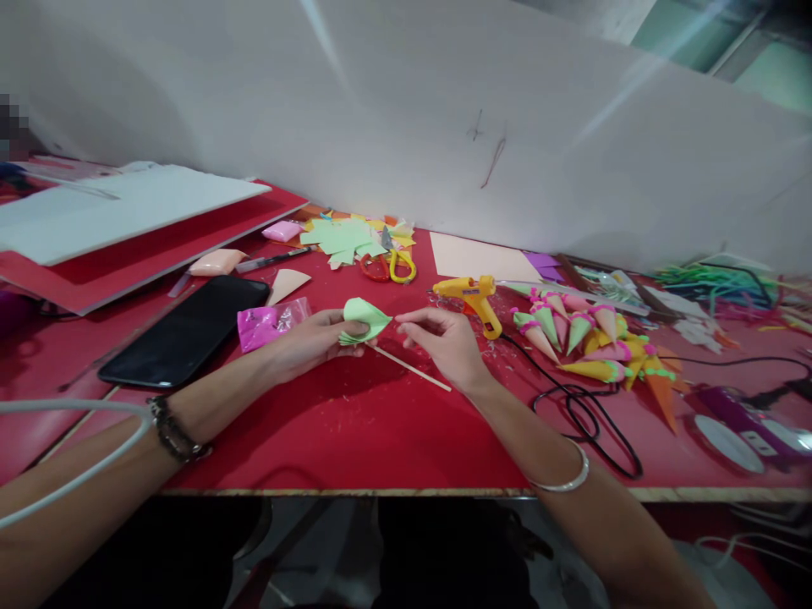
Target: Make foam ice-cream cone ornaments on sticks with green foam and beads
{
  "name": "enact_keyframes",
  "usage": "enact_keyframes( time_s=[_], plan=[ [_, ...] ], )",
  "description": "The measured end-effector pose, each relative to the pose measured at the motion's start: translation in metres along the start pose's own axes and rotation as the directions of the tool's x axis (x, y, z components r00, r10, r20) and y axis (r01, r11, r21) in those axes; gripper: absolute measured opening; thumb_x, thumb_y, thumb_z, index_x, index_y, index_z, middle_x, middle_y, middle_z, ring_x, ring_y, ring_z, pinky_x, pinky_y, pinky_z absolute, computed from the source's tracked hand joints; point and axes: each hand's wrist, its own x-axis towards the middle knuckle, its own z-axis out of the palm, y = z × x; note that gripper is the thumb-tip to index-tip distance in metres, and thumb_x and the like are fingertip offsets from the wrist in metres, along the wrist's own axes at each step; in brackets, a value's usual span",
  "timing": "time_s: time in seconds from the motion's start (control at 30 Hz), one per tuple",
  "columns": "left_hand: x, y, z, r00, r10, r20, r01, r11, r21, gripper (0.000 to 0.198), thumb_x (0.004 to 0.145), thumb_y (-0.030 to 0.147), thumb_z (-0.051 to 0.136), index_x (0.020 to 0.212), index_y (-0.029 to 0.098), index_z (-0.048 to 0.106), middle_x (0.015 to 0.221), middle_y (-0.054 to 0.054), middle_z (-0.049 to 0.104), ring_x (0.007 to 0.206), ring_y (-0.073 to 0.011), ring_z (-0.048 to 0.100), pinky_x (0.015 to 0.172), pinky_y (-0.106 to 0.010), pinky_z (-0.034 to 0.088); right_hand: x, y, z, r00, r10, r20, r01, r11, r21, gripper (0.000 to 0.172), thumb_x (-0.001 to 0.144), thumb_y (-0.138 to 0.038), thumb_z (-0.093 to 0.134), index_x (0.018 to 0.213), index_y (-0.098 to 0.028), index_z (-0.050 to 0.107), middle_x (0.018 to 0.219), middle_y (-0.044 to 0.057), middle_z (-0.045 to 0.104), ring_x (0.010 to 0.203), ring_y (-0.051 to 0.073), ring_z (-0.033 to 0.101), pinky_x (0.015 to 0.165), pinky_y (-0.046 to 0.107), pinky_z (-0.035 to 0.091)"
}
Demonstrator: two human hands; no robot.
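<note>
Pinching the one green paper (pixel 364 320) left of the glue gun (pixel 468 292), the left hand (pixel 326 334) grips firmly. The right hand (pixel 447 342) curls at its tip; whether those fingers close, I can't tell. It's untrimmed, seemingly unfinished. Right of the gun: over ten trimmed cones (pixel 580 331), apparently done, overlapping. Left: one phone (pixel 187 330), one scissors (pixel 402 265).
</note>
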Motion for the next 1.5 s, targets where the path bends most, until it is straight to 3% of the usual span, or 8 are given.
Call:
enact_keyframes(
  time_s=[0.1, 0.27, 0.5, 0.7, 0.8, 1.0, 1.23, 1.5],
  plan=[
    [-0.0003, 0.0006, 0.0001, 1.0, 0.01, 0.008, -0.01, 1.0, -0.024, 0.007, 0.067, 0.018, 0.06, 0.073, 0.015, 0.064, 0.075, -0.004, 0.063, 0.067, -0.0104, 0.057, 0.063, -0.021, 0.048, -0.001, -0.0022, 0.0011, 0.999, 0.021, 0.033, -0.023, 0.998, 0.065, 0.017, 0.074, -0.027, 0.054, 0.084, -0.017, 0.064, 0.064, -0.001, 0.062, 0.046, 0.007, 0.054, 0.049, 0.022, 0.048],
    [-0.0015, 0.0023, 0.0012, 1.0, 0.002, -0.031, -0.003, 1.0, -0.02, 0.007, 0.065, 0.018, 0.061, 0.07, 0.014, 0.063, 0.072, -0.003, 0.062, 0.063, -0.0102, 0.056, 0.063, -0.024, 0.048, 0.0005, 0.0006, 0.0024, 0.997, -0.031, 0.072, 0.02, 0.988, 0.151, 0.026, 0.079, -0.032, 0.046, 0.096, -0.019, 0.06, 0.073, 0.001, 0.064, 0.053, 0.008, 0.057, 0.057, 0.024, 0.05],
    [0.0006, -0.0002, -0.0023, 1.0, -0.006, 0.006, 0.006, 0.999, -0.048, 0.01, 0.067, 0.02, 0.061, 0.076, 0.015, 0.064, 0.078, -0.003, 0.063, 0.067, -0.0101, 0.057, 0.063, -0.021, 0.048, -0.0011, -0.0011, 0.0025, 0.995, -0.072, 0.07, 0.069, 0.997, 0.047, 0.017, 0.075, -0.027, 0.053, 0.086, -0.021, 0.064, 0.076, 0.001, 0.064, 0.056, 0.008, 0.056, 0.06, 0.025, 0.049],
    [0.0, 0.0005, -0.0014, 0.999, -0.034, -0.016, 0.033, 0.997, -0.069, 0.008, 0.066, 0.02, 0.063, 0.072, 0.015, 0.065, 0.076, -0.003, 0.063, 0.067, -0.009, 0.057, 0.062, -0.019, 0.047, -0.0009, 0.0016, 0.0048, 0.997, -0.053, -0.05, 0.053, 0.999, 0.003, 0.008, 0.068, -0.024, 0.06, 0.072, -0.018, 0.06, 0.069, 0.0, 0.061, 0.06, 0.01, 0.058, 0.058, 0.024, 0.049],
    [-0.0013, 0.0021, -0.0001, 0.999, -0.039, -0.039, 0.036, 0.997, -0.069, 0.007, 0.065, 0.019, 0.063, 0.071, 0.015, 0.064, 0.076, -0.003, 0.063, 0.067, -0.0098, 0.057, 0.062, -0.019, 0.047, -0.0013, 0.0022, 0.0049, 0.993, -0.046, -0.111, 0.045, 0.999, -0.013, 0.009, 0.067, -0.026, 0.061, 0.071, -0.017, 0.059, 0.064, -0.001, 0.06, 0.055, 0.01, 0.057, 0.055, 0.024, 0.048],
    [-0.0022, 0.0034, 0.0014, 0.999, -0.033, -0.032, 0.031, 0.998, -0.05, 0.012, 0.063, 0.021, 0.065, 0.073, 0.014, 0.064, 0.075, -0.002, 0.062, 0.067, -0.0093, 0.056, 0.062, -0.019, 0.046, -0.004, -0.0019, 0.0045, 0.998, -0.06, -0.033, 0.058, 0.997, -0.06, 0.024, 0.077, -0.035, 0.049, 0.081, -0.017, 0.064, 0.071, 0.002, 0.063, 0.052, 0.008, 0.055, 0.054, 0.023, 0.045],
    [-0.0037, 0.0015, 0.002, 0.993, 0.116, -0.02, -0.106, 0.957, 0.271, 0.019, 0.066, 0.03, 0.062, 0.076, 0.014, 0.062, 0.072, 0.0, 0.061, 0.063, -0.0091, 0.053, 0.059, -0.019, 0.041, -0.002, 0.0005, 0.0061, 0.993, -0.08, -0.085, 0.073, 0.994, -0.083, 0.024, 0.077, -0.039, 0.048, 0.088, -0.02, 0.057, 0.074, 0.0, 0.057, 0.058, 0.008, 0.053, 0.056, 0.021, 0.043],
    [-0.0046, 0.0015, 0.0005, 0.957, 0.253, 0.141, -0.289, 0.796, 0.532, 0.027, 0.072, 0.037, 0.054, 0.087, 0.016, 0.06, 0.079, -0.001, 0.063, 0.066, -0.0118, 0.053, 0.06, -0.021, 0.041, -0.0005, 0.0019, 0.009, 0.995, 0.059, 0.084, -0.072, 0.983, 0.171, 0.011, 0.073, -0.029, 0.055, 0.077, -0.018, 0.056, 0.063, -0.002, 0.059, 0.056, 0.008, 0.056, 0.056, 0.022, 0.047]
  ],
)
